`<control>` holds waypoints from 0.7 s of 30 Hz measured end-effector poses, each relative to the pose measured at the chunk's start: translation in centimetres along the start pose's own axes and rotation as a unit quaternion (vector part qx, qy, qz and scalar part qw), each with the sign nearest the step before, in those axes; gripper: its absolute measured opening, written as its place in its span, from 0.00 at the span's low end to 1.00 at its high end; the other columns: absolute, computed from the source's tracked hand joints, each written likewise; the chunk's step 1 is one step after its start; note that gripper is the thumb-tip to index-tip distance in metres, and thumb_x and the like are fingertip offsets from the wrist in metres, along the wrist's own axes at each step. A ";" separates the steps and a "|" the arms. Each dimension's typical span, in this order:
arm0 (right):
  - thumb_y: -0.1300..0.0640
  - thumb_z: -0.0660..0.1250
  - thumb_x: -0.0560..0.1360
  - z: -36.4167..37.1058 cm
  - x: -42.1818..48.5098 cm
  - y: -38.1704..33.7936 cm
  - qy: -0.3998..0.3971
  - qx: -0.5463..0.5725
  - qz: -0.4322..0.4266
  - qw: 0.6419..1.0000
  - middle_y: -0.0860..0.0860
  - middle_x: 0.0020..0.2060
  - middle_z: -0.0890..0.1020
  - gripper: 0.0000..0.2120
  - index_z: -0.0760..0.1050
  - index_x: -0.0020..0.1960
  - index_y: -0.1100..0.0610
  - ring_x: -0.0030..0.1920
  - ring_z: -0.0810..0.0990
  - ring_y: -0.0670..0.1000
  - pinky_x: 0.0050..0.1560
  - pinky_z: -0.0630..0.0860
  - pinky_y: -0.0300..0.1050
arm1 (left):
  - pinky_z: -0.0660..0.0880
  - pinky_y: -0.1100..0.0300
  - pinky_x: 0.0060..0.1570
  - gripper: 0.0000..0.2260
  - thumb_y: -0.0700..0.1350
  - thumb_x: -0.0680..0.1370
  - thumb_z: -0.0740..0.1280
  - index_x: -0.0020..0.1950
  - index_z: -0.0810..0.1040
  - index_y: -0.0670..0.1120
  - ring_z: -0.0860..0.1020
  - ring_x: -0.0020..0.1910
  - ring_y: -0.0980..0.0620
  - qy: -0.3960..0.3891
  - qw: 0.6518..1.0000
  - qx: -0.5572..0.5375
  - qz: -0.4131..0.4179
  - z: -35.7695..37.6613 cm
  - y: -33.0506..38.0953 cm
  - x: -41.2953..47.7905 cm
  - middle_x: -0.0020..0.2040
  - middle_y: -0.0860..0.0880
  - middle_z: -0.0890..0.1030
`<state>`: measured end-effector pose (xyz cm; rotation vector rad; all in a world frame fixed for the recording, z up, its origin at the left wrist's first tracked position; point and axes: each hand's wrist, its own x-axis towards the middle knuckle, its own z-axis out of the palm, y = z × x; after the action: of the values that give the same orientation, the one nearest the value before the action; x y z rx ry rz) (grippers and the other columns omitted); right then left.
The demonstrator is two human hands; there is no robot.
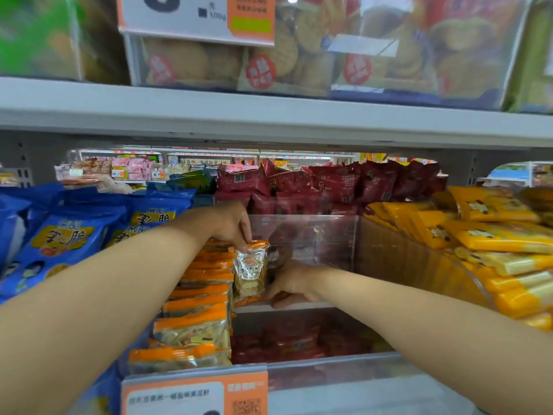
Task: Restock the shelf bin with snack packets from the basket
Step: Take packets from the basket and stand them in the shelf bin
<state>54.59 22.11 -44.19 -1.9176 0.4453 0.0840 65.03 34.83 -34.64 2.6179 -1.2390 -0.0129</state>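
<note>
A clear plastic shelf bin (311,235) stands in the middle of the shelf. A row of orange-topped snack packets (197,310) fills its left side. One such packet (250,271) stands upright at the far end of the row. My left hand (233,226) pinches its orange top edge from above. My right hand (291,286) holds its lower right side near the bin floor, fingers curled against it. The basket is out of view.
Blue packets (59,235) fill the bin to the left, yellow packets (490,235) the bin to the right, dark red bags (329,181) lie behind. A shelf board (269,121) hangs close overhead. An orange price label (194,393) fronts the bin. The bin's right half is bare.
</note>
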 end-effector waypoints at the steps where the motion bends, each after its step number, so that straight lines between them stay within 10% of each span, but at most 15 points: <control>1: 0.70 0.71 0.73 -0.2 -0.3 -0.1 -0.002 -0.003 0.007 1.000 0.56 0.57 0.82 0.16 0.78 0.59 0.60 0.57 0.80 0.53 0.47 0.82 0.41 | 0.72 0.60 0.52 0.11 0.43 0.68 0.78 0.49 0.84 0.48 0.77 0.54 0.52 0.006 1.000 0.001 0.000 0.0 0.1 -0.2 0.54 0.50 0.81; 13: 0.61 0.69 0.77 -1.4 -4.7 -2.3 0.054 -0.155 0.038 0.986 0.55 0.54 0.78 0.19 0.71 0.67 0.60 0.52 0.76 0.51 0.57 0.78 0.43 | 0.76 0.61 0.44 0.06 0.44 0.70 0.77 0.44 0.82 0.47 0.78 0.45 0.54 0.086 0.993 -0.084 0.005 -0.7 1.7 -2.8 0.42 0.54 0.80; 21: 0.59 0.68 0.74 -3.0 -18.7 -2.2 0.294 -0.342 -0.271 0.851 0.56 0.49 0.81 0.10 0.77 0.55 0.60 0.52 0.79 0.58 0.48 0.72 0.46 | 0.66 0.63 0.29 0.11 0.40 0.72 0.71 0.33 0.72 0.48 0.72 0.31 0.53 0.149 0.976 -0.152 0.050 0.1 10.6 -12.0 0.29 0.52 0.73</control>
<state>37.56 25.06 -36.09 -2.7058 0.2623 -0.8442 49.29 37.49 -33.50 2.1985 -1.1588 0.1856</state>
